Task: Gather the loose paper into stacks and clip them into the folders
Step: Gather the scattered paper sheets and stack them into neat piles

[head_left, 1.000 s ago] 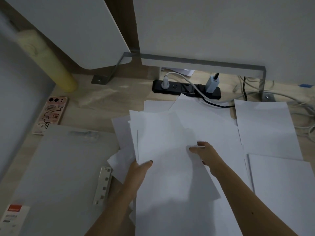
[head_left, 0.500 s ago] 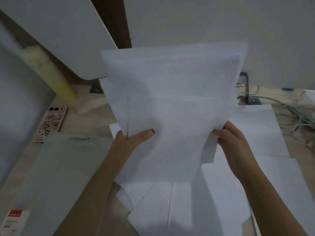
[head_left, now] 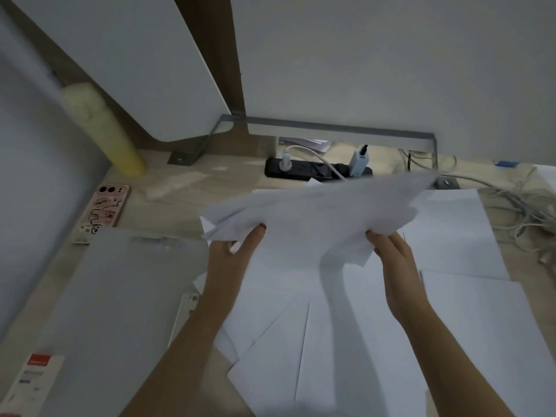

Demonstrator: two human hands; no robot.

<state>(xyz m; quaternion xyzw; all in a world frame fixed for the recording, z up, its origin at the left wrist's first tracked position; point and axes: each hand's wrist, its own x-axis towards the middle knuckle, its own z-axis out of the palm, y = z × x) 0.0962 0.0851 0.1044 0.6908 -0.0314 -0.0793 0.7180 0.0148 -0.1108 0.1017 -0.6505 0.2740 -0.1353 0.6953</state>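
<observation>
White paper, light, floppy, slippery: our left hand and right hand pinch the sheaf at its near corners; beyond that grip we expect droop.

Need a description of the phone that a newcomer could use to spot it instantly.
On the desk, look to the left edge, near the leaning yellow roll. The phone lies back up between that roll and the grey folder. Its pink cartoon case stands out from the white paper and grey folder.
</observation>
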